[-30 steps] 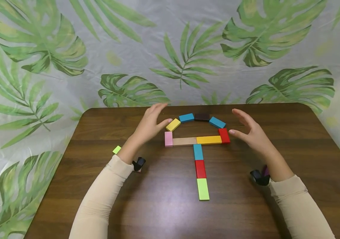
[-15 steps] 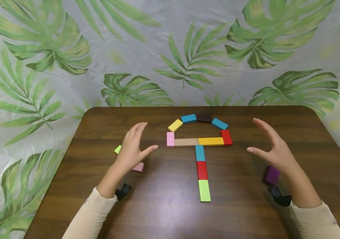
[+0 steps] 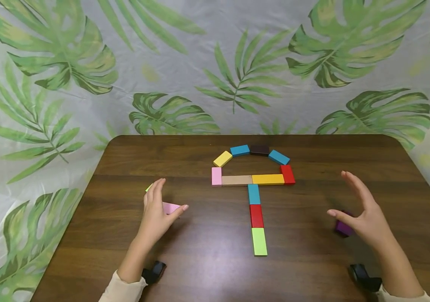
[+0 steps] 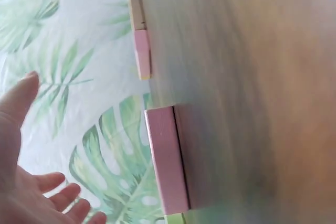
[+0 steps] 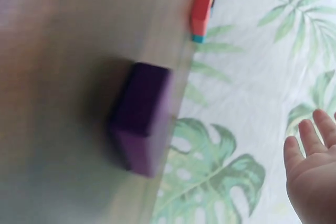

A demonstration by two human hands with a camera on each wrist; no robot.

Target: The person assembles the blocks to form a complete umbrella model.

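Observation:
My left hand (image 3: 157,218) hovers over the left part of the table, fingers and thumb spread apart. Partly behind it lies a pink block (image 4: 167,161), with a lime green block (image 3: 148,188) just beyond, mostly hidden. On the right, my right hand (image 3: 367,218) hangs with thumb and fingers parted, its thumb overlapping a purple block (image 5: 142,114) in the head view. Between the hands, flat blocks form an umbrella-like outline: a crossbar with a tan block (image 3: 236,180) and an orange-yellow block (image 3: 267,179), an arch above, and a stem ending in a lime green block (image 3: 259,242).
The arch runs from a pink end block (image 3: 216,176) past a black block (image 3: 259,150) to a red end block (image 3: 287,174). The dark wooden table (image 3: 207,268) ends at the back against a leaf-printed cloth (image 3: 184,50).
Both hands have drawn back from the sides of the arch toward the person and outward, the left to the loose pink block, the right to the purple one. The arranged blocks stay in place.

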